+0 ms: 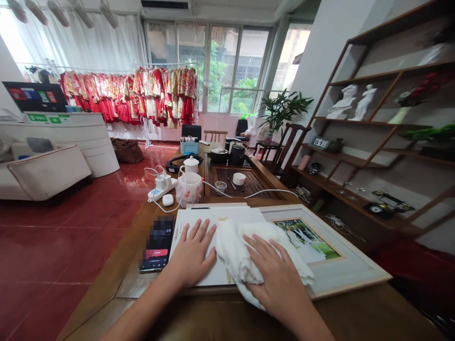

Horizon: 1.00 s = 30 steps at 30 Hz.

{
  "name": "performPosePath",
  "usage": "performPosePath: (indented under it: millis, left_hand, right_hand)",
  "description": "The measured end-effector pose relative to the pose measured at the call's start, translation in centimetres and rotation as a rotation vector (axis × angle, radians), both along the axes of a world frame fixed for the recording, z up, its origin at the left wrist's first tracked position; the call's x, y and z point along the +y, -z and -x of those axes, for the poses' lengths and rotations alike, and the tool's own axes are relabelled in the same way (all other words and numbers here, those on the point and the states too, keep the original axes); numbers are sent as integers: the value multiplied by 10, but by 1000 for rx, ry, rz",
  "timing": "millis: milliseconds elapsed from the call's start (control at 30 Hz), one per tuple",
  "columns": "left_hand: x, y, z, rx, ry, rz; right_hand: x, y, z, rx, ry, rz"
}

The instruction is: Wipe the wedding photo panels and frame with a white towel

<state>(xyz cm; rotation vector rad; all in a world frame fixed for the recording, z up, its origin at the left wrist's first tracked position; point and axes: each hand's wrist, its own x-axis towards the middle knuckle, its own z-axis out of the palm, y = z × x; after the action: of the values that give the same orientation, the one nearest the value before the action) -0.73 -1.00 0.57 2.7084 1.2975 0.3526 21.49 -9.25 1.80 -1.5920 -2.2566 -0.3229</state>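
Observation:
A large white picture frame (355, 270) with a photo inside lies flat on the wooden table (373, 317) in front of me. My left hand (194, 253) rests flat on the frame's left part, fingers spread and holding nothing. My right hand (277, 274) lies on a crumpled white cloth (238, 255), pressing it against the frame with fingers stretched out. The cloth covers the middle of the frame. A phone (157, 244) with a lit screen lies just left of my left hand.
Behind the frame stand a white floral teapot (189, 188), a power strip (161, 186) with white cables, a wooden tea tray (249, 182) with cups and a black kettle (237, 154). Wooden shelves (373, 142) line the right wall. Red garments (135, 94) hang at the back.

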Motion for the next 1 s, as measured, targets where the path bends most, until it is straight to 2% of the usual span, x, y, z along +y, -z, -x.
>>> performPosePath:
  millis: [200, 300, 400, 600, 700, 800, 1000]
  left_hand:
    - [-1, -1, 0, 12, -1, -3]
    - [-1, -1, 0, 10, -2, -9]
    - [-2, -1, 0, 17, -7, -10]
    - [1, 2, -1, 0, -12, -10]
    - [0, 2, 0, -8, -10, -6]
    - [0, 1, 0, -10, -6, 2]
    - [0, -1, 0, 0, -5, 9]
  right_hand:
    - [51, -2, -5, 43, 39, 3]
    - [64, -1, -5, 57, 43, -6]
    - [56, 0, -6, 66, 39, -3]
    - [8, 6, -12, 12, -1, -14]
    - [-3, 6, -16, -39, -24, -12]
    - [5, 4, -17, -18, 5, -15]
    - [48, 0, -19, 36, 63, -46]
